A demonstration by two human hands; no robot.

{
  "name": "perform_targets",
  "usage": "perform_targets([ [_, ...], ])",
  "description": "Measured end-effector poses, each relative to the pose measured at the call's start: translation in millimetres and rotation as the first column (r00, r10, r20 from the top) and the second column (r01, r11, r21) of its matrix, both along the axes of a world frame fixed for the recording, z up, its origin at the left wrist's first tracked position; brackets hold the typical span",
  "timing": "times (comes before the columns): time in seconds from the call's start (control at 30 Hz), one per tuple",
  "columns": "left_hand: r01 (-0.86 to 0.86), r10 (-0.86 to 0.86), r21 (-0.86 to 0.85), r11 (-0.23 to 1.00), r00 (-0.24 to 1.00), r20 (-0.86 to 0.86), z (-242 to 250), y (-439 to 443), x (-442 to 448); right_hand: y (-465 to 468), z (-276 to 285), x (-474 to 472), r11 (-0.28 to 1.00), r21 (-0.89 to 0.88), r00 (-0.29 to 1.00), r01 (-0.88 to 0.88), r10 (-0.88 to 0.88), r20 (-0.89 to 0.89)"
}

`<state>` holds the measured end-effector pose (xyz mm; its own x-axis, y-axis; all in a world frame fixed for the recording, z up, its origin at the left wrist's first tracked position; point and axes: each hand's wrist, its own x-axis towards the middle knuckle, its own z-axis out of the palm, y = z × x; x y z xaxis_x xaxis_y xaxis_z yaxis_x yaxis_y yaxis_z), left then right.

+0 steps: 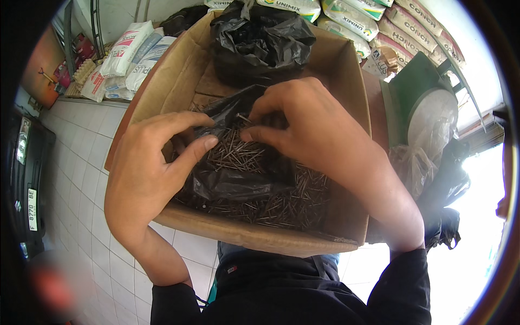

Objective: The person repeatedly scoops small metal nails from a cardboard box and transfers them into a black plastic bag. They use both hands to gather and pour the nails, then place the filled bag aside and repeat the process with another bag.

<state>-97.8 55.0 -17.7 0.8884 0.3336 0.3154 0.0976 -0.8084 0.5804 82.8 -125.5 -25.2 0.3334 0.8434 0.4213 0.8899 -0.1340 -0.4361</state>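
An open cardboard box (260,239) stands before me with many loose metal nails (300,203) on its bottom. Inside it, an open black plastic bag (239,185) holds a heap of nails (239,156). My left hand (158,162) grips the bag's left edge, with the black film between thumb and fingers. My right hand (313,122) is at the bag's right side, its thumb and forefinger around a nail (243,118) whose head sticks out; its other fingers are hidden. A second, fuller black plastic bag (262,44) sits at the far end of the box.
Right of the box are a green weighing scale (414,93) and clear plastic bags (418,162). Stacked cement sacks (410,28) line the back, with more sacks (126,48) at back left. A black vehicle front (30,183) stands at the left on the tiled floor (89,154).
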Motion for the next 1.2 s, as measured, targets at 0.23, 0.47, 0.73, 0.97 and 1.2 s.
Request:
perform_targets([
  [0.23, -0.017, 0.017, -0.023, 1.0, 1.0, -0.006, 0, -1, 0, -1, 10, -1, 0.997, -0.069, 0.995, 0.029, -0.035, -0.089],
  [0.47, -0.013, 0.013, -0.012, 1.0, 1.0, 0.008, 0, -1, 0, 1, 10, -1, 0.999, -0.033, 0.996, 0.013, -0.016, -0.083],
  [0.73, -0.006, 0.006, -0.014, 1.0, 1.0, 0.009, 0, 0, 0, 3, 12, 0, 1.0, -0.029, 0.996, 0.013, -0.015, -0.085],
  [0.97, -0.004, 0.004, -0.01, 1.0, 1.0, 0.021, -1, -1, 0, 6, 7, -1, 0.999, 0.013, 0.997, 0.031, -0.03, -0.076],
  [1.2, -0.023, 0.022, 0.027, 0.999, 1.0, 0.008, -1, -2, 0, 6, 10, -4, 0.997, -0.021, 0.991, 0.073, -0.075, -0.114],
])
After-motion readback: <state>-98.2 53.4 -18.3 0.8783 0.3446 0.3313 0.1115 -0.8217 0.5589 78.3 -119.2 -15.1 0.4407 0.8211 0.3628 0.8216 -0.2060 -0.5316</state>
